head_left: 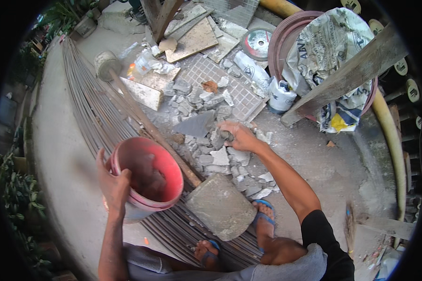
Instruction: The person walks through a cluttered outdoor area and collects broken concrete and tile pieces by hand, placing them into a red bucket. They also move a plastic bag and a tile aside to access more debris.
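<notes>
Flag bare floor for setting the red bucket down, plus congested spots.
Bare concrete: left, between steel rods and plants; right, mostly bare floor, between the right forearm and yellow hose, below the white sack. Crowded: around the right hand, with rubble reaching from the tiles toward the right sandal.

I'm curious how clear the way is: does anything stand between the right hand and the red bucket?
Only low things: a long pole runs between the right hand and the red bucket, with broken rubble on the hand's side. Nothing visible stands upright between them.
</notes>
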A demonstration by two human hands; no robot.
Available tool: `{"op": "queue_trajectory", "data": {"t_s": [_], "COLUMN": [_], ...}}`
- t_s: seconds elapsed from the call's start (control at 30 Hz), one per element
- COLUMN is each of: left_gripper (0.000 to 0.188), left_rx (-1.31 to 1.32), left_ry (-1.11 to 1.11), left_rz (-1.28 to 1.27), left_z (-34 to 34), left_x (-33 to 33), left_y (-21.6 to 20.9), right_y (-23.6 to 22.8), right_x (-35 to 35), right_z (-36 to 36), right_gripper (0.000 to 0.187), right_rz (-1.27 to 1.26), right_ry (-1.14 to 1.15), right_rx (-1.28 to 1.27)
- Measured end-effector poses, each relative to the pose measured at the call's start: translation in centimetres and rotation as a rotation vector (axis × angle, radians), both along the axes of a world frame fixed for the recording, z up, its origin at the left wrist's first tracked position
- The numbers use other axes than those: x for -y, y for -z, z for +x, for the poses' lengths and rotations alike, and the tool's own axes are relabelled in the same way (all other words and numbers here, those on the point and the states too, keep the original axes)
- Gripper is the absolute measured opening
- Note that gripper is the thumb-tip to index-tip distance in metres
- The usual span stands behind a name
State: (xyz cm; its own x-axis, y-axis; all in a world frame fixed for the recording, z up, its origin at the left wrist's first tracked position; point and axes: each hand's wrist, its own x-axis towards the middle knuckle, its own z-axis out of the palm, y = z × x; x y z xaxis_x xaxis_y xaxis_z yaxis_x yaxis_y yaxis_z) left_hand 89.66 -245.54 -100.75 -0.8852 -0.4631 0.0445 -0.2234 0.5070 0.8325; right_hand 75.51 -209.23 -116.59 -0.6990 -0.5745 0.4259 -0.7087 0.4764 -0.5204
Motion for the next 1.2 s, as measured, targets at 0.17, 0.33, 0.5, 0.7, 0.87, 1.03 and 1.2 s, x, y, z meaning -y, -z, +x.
{"op": "queue_trajectory", "data": {"t_s": [0.17, 0.33, 0.5, 0.7, 0.87, 1.03, 1.2], "left_gripper": [0.087, 0.082, 0.081, 0.082, 0.079, 0.078, 0.081], "left_rx": [0.062, 0.083, 0.012, 0.073, 0.109, 0.089, 0.08], "left_ry": [-0.01, -0.113, -0.144, -0.08, -0.119, -0.087, -0.058], "left_rz": [-0.101, -0.031, 0.22, -0.032, -0.272, -0.064, -0.08], "left_z": [0.5, 0.2, 0.0, 0.8, -0.4, -0.2, 0.2], "left_x": [-0.1, -0.3, -0.7, -0.4, -0.2, -0.3, -0.3], "left_y": [-0.3, -0.4, -1.0, -0.3, 0.6, 0.0, -0.4], "right_y": [-1.4, -10.7, -5.4, -3.7, 1.3, 3.1, -0.9], "right_x": [1.5, 8.6, 11.4, -12.4, -14.3, -12.0, -17.8], "right_z": [0.4, 4.1, 6.8, 13.0, 13.0, 16.9, 14.0], "right_gripper": [0.029, 0.025, 0.04, 0.054, 0.041, 0.038, 0.056], "right_rz": [-0.044, -0.475, -0.596, 0.677, 0.928, 0.934, 0.807], "right_ry": [0.301, 0.451, -0.023, 0.78, 0.886, 0.614, 0.595], "right_rx": [0.274, 0.532, 0.864, 0.61, 0.47, 0.531, 0.682]}}
